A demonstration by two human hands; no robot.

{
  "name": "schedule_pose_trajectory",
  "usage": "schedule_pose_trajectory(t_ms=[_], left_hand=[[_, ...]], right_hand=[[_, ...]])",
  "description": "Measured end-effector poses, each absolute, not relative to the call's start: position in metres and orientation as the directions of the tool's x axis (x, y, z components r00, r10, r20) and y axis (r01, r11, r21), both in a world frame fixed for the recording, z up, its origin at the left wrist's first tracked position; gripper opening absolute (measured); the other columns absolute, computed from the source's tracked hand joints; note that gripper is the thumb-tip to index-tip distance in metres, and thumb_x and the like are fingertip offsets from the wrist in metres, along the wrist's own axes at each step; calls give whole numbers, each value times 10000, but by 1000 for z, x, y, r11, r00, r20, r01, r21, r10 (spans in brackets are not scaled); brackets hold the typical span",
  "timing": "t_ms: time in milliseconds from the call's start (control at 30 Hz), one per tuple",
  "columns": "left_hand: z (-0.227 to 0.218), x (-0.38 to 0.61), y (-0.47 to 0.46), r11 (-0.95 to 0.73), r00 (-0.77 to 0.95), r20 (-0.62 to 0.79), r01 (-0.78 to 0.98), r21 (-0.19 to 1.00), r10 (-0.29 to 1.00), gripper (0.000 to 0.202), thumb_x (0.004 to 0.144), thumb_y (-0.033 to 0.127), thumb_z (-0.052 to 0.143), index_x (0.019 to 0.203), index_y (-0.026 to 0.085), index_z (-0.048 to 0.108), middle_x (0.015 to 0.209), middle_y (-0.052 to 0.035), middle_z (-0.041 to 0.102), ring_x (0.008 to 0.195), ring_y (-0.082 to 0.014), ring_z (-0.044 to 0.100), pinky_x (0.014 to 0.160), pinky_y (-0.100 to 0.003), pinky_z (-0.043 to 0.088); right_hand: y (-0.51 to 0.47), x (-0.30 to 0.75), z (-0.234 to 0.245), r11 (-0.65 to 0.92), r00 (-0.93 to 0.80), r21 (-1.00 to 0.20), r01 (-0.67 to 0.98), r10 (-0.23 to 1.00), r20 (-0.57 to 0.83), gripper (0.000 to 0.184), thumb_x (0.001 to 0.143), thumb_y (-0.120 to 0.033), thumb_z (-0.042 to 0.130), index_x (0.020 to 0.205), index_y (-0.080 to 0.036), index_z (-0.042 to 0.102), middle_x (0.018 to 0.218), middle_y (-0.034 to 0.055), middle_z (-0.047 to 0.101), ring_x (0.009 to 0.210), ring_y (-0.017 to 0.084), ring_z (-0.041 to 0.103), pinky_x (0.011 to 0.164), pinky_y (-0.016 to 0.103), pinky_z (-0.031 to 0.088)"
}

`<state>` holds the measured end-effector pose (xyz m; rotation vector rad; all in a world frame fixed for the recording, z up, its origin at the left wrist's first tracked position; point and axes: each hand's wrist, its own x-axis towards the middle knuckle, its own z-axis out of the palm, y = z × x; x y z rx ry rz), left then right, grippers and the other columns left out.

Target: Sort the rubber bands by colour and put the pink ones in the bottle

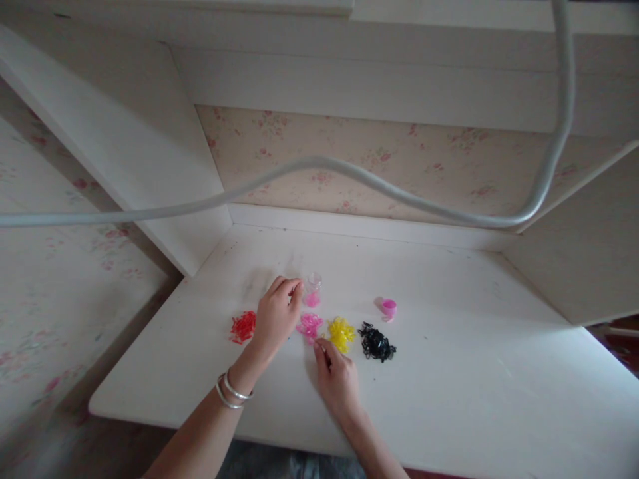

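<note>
Small piles of tiny elastic bands lie in a row on the white desk (449,372): red (243,326), pink (309,325), yellow (342,332) and black (376,342). My left hand (275,317), with silver bangles at the wrist, has its fingers curled beside a small clear jar (313,290) that holds some pink bands; its fingertips are at the jar's side. My right hand (337,376) is pinched at the near edge of the pink pile, fingertips together on something too small to make out.
A pink lid (388,307) lies on the desk behind the black pile. A white cable (319,163) hangs across the view close to the camera. White side panels (124,133) and a floral back wall (399,159) enclose the desk.
</note>
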<state>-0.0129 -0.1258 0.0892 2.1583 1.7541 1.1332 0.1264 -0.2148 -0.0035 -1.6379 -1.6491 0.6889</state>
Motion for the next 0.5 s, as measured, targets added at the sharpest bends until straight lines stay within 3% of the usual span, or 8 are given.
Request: schedule_pose_trajectory(t_ms=[167, 300, 500], left_hand=[[63, -26, -160, -239, 100, 296, 842, 484, 950, 228, 924, 262, 407, 906, 210, 628, 856, -27, 621, 768, -132, 605, 685, -230, 454], [40, -25, -183, -204, 162, 148, 918, 341, 976, 203, 916, 275, 424, 958, 256, 621, 922, -14, 632, 768, -149, 634, 614, -237, 457], [24, -13, -191, -229, 212, 103, 952, 204, 972, 192, 918, 303, 420, 973, 254, 597, 990, -24, 631, 756, -166, 640, 516, -232, 421]], right_hand=[[-210, 132, 12, -2, 148, -884, 468, 986, 76, 383, 902, -469, 406, 906, -193, 671, 583, -3, 587, 500, 123, 500, 495, 205, 374], [-191, 140, 42, -11, 233, -918, 397, 968, 89, 388, 863, -506, 464, 903, -177, 667, 552, -29, 512, 473, 100, 423, 450, 194, 323], [-150, 143, 80, 50, 236, -897, 440, 957, 169, 371, 859, -494, 469, 920, -183, 662, 513, -60, 442, 455, 81, 380, 450, 185, 290]])
